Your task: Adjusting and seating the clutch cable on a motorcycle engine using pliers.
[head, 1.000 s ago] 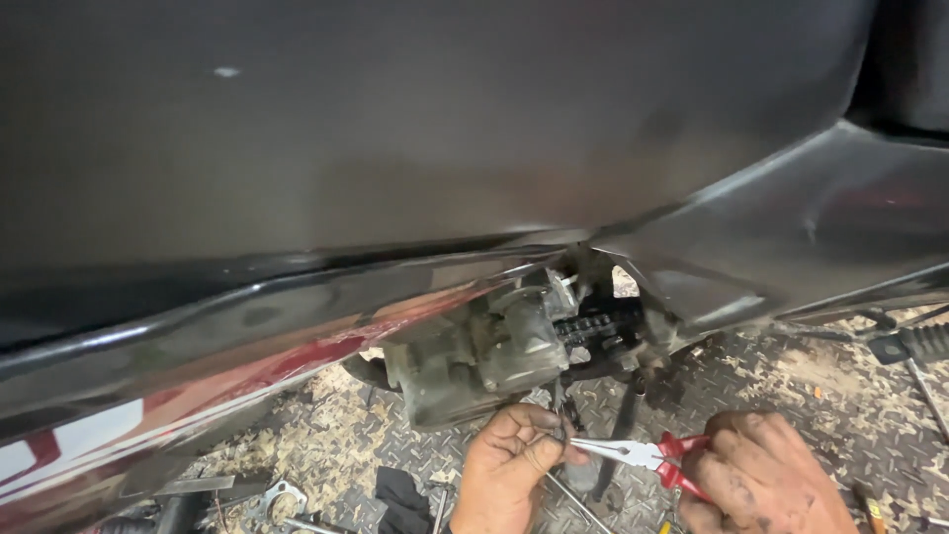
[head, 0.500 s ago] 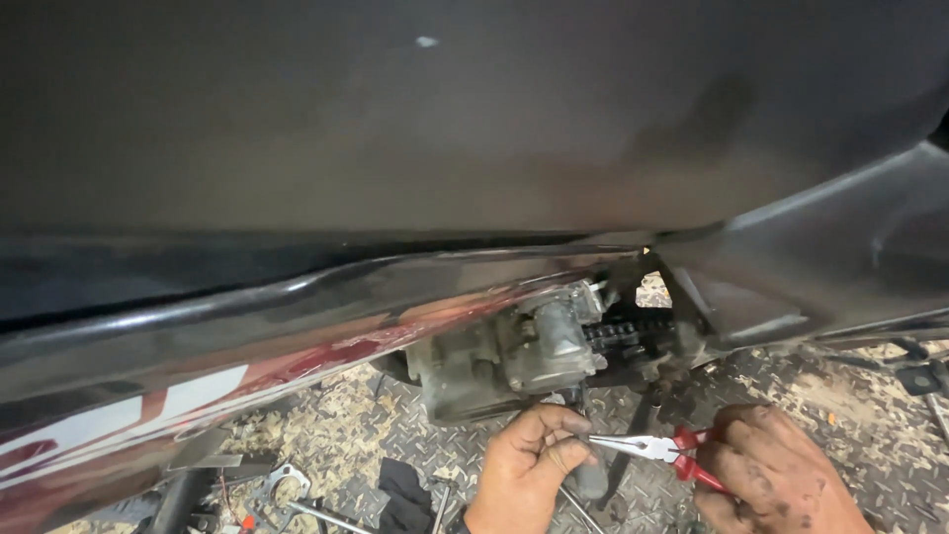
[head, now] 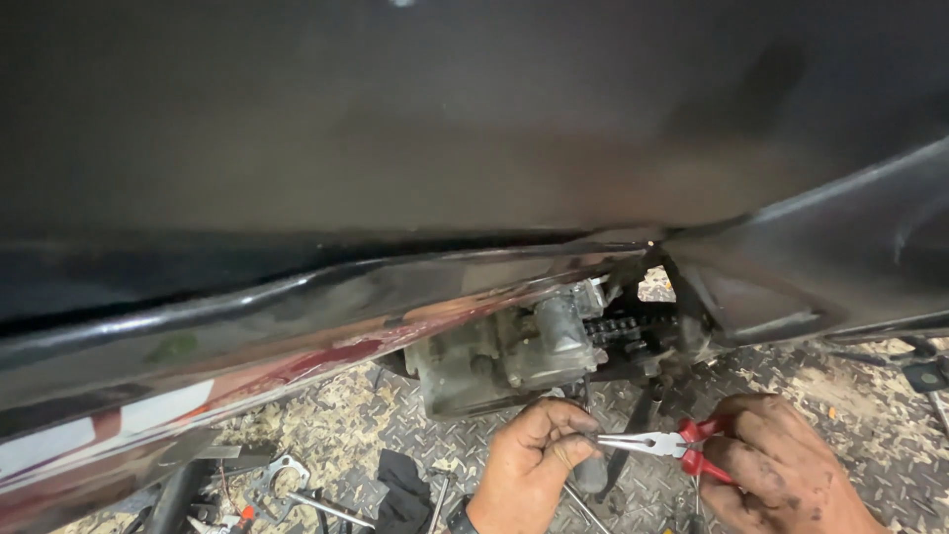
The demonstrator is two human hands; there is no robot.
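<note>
My right hand (head: 781,470) grips the red handles of a pair of needle-nose pliers (head: 660,445), whose silver jaws point left. My left hand (head: 534,455) pinches a small part at the plier tips, just below the grey engine casing (head: 494,356) of a motorcycle. A black drive chain (head: 618,331) shows to the right of the casing. What my left fingers hold is too small to make out.
The motorcycle's black seat and dark side panel (head: 395,198) fill the upper view and overhang the engine. The floor is diamond-pattern steel plate (head: 336,405) strewn with sawdust. A wrench (head: 287,485) and a dark rag (head: 405,489) lie at lower left.
The view has shifted so the engine and both hands sit a little further right and lower. The hands keep the same grip on the pliers and the small part.
</note>
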